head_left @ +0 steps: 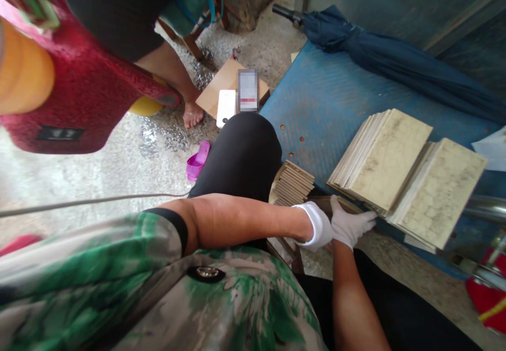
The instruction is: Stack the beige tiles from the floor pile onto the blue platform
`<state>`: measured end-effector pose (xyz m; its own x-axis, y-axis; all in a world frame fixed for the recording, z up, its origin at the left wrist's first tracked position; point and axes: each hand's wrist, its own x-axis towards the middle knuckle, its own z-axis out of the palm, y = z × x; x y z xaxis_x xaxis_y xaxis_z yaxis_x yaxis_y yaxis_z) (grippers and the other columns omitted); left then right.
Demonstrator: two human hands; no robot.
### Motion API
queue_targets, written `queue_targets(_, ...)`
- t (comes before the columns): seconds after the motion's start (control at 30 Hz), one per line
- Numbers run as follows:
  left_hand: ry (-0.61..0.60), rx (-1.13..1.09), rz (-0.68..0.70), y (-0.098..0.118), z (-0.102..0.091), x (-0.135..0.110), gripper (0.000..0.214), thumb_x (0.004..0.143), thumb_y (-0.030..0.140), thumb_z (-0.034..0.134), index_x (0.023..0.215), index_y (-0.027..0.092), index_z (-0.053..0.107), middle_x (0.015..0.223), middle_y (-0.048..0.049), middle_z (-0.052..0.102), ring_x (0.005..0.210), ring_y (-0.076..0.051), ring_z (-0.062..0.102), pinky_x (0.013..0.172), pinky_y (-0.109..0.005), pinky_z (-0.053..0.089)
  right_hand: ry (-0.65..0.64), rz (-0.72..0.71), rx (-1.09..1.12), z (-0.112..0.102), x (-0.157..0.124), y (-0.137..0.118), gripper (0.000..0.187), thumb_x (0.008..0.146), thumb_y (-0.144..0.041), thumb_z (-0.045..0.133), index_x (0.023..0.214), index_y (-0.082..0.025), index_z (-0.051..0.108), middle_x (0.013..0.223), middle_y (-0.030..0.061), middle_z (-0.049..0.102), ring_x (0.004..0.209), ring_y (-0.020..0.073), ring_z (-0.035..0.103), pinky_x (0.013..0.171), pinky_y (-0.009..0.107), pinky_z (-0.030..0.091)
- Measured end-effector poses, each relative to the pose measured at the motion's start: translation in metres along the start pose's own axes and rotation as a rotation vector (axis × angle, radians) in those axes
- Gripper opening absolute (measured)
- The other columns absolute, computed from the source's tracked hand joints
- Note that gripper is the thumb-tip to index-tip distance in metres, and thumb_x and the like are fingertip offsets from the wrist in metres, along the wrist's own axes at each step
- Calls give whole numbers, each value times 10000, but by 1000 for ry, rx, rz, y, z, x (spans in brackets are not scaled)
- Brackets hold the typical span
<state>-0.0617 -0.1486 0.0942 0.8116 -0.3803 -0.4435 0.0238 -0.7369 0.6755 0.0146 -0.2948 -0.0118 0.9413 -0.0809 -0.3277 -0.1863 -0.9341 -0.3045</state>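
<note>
Sat low, both hands in white gloves and meeting near the edge of a blue platform (324,108). Left hand (316,227) curled into a loose fist, fingers tucked, crossing over in front of the knee; hard to tell whether anything was gripped inside. Right hand (350,226) lying flat with fingers together and stretched out, fingertips touching the near bottom edge of the tiles (389,158). Those pale, dusty tiles leaned in two fanned stacks on the platform, the second stack (443,190) just beside and partly behind the first. A smaller pile of thin strips (293,184) sat by the knee, just left of the hands. A folded dark umbrella (395,61) lay along the far side of the platform (handle pointing toward the floor). On the wet concrete, a pink sandal (197,160) and a cardboard box (225,85) near another person's bare foot (193,113).
</note>
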Motion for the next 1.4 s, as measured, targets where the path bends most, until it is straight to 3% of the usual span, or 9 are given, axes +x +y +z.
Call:
queue_targets(0.1, -119, 1, 93, 0, -3, 3, 181, 736, 281, 743, 802, 115, 772, 716, -127, 697, 732, -269, 675, 671, -361, 536, -9, 24, 1, -3, -1, 0, 1322, 576, -677, 794, 1542, -68, 128, 1507, 332, 244, 1423, 456, 253, 1133, 604, 291)
queue_targets(0.4, -258, 20, 147, 3, -21, 3, 228, 821, 264, 695, 917, 74, 776, 858, -165, 736, 832, -285, 691, 729, -391, 545, 0, 39, -21, -11, -2, 6, 1137, 626, -550, 796, 1506, -84, 245, 1463, 307, 339, 1357, 451, 361, 1098, 590, 351)
queue_targets(0.5, -220, 3, 113, 6, -18, 3, 193, 809, 254, 708, 870, 85, 779, 784, -149, 725, 759, -269, 689, 700, -380, 543, 37, -81, -114, -13, 1, 13, 991, 686, -518, 739, 1473, -100, 304, 1463, 293, 330, 1368, 439, 340, 1090, 589, 349)
queue_targets(0.6, -165, -2, 108, 9, -14, 1, 143, 785, 228, 719, 799, 95, 773, 720, -134, 708, 707, -260, 679, 663, -370, 537, 85, -221, -164, -17, 4, 19, 813, 735, -462, 688, 1401, -103, 388, 1371, 269, 414, 1326, 409, 386, 1082, 572, 352)
queue_targets(0.87, -200, 16, 146, 15, -22, -6, 190, 843, 135, 596, 857, 68, 773, 712, -133, 698, 697, -261, 678, 670, -397, 559, 102, -264, -208, -24, -4, 10, 538, 787, -451, 576, 1203, -110, 594, 1171, 219, 552, 1119, 386, 528, 962, 531, 449)
queue_targets(1.07, -159, -37, 150, 13, -23, 2, 159, 800, 108, 618, 811, 119, 775, 685, -123, 695, 642, -246, 656, 658, -370, 560, 125, -254, -167, -52, -20, -19, 579, 854, -511, 502, 1267, -129, 640, 1114, 212, 615, 1074, 374, 570, 921, 522, 475)
queue_targets(1.2, -168, -46, 132, 12, -33, 3, 160, 793, 112, 616, 850, 89, 764, 649, -117, 670, 636, -249, 658, 648, -364, 554, 200, -376, -149, -75, -19, -35, 596, 879, -504, 482, 1273, -88, 645, 990, 196, 672, 996, 360, 603, 893, 485, 493)
queue_targets(1.3, -107, -26, 7, 8, -41, 5, 216, 849, 194, 602, 915, 46, 744, 759, -169, 692, 752, -301, 691, 675, -406, 557, 215, -393, -205, -85, -5, -39, 642, 878, -473, 440, 1337, -49, 589, 1139, 242, 649, 1138, 405, 548, 945, 526, 460)
queue_targets(1.4, 105, -57, -207, -1, -44, 15, 405, 926, 353, 546, 1066, 5, 697, 966, -245, 690, 892, -358, 694, 705, -448, 562, 124, -292, -265, -88, 17, -39, 571, 848, -409, 424, 1243, -54, 635, 1063, 222, 662, 1062, 399, 565, 919, 518, 454)
